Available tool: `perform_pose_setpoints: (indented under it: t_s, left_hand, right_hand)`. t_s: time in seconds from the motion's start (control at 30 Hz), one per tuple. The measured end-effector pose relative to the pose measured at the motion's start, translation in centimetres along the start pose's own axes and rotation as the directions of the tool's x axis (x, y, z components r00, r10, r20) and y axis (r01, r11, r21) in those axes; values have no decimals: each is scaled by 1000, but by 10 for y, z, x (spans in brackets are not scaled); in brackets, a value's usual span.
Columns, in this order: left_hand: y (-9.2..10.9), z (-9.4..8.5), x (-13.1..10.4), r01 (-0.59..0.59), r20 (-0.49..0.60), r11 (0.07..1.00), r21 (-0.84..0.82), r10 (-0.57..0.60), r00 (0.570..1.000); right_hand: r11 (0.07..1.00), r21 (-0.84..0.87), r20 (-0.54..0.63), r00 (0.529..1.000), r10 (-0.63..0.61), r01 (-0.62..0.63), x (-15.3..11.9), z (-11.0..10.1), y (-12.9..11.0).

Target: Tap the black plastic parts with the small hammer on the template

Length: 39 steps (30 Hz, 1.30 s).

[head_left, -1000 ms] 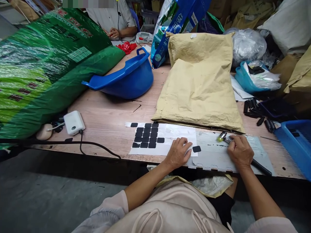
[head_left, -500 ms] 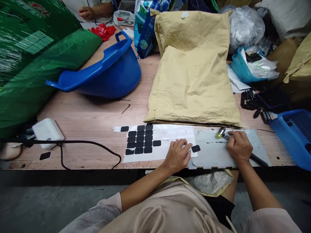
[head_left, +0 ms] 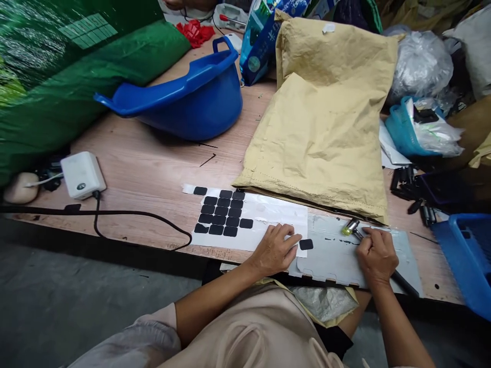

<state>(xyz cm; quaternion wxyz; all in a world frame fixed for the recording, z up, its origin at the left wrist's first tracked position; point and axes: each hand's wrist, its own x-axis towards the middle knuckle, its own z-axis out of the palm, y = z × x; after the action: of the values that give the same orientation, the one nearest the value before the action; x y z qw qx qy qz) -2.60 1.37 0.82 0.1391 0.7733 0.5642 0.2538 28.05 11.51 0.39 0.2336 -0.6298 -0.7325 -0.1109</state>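
My right hand (head_left: 379, 255) is closed around a small hammer (head_left: 405, 282) with a metal head and a yellowish tip, lying low over a grey board (head_left: 326, 260). My left hand (head_left: 276, 248) rests on a white sheet (head_left: 282, 207), its fingers bent and apart. Just beyond my left fingertips, a single black rounded-square piece (head_left: 306, 244) lies at the sheet's right edge; whether a finger touches it I cannot tell. Several similar black pieces (head_left: 221, 210) sit in rows on the sheet's left part.
A tan paper sack (head_left: 318, 133) stands behind the sheet. To the left are a blue basin (head_left: 192, 102), a white power adapter (head_left: 82, 174) and a black cable (head_left: 153, 217). A blue tray (head_left: 466, 255) and small black parts (head_left: 402, 184) lie on the right.
The camera view has tilted and shifted, so the table edge now slopes down to the right. Both hands stay in about the same places, with the hammer still in the right one.
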Motion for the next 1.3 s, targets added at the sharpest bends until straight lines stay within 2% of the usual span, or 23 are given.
perform_pose_setpoints:
  t_s: [0.5,0.67,0.77,0.87,0.97,1.0,1.1,1.17,1.23,1.3]
  left_hand:
    - [-4,1,1,12,-37,1000,0,-12,999]
    - [-7,1,0,31,-4,999,-35,-31,1000]
    - [-6,-2,6,99,38,991,-88,-96,995]
    - [2,-10,32,146,37,985,-95,-144,989]
    - [10,-19,77,123,-90,990,67,-117,989]
    - [11,-21,94,95,-99,988,123,-83,992]
    - [8,-26,147,-3,21,974,228,-1,1000]
    - [3,-32,179,-25,91,964,266,1,996]
    - [1,-41,208,0,42,956,293,-13,999]
    - [1,-56,233,17,-79,960,281,6,997]
  right_hand:
    - [998,50,27,999,-36,35,2,3,-1]
    - [998,58,38,999,9,-11,3,4,-4]
    - [997,61,49,998,38,-41,4,3,-6]
    - [996,70,62,997,52,-57,6,3,-7]
    - [995,80,66,996,52,-57,6,4,-7]
    - [995,80,64,997,52,-57,6,4,-7]
    - [995,78,58,997,57,-62,5,5,-7]
    - [995,74,58,997,57,-61,5,6,-7]
    - [996,71,61,997,52,-56,4,6,-7]
    - [996,71,65,997,47,-52,4,7,-7]
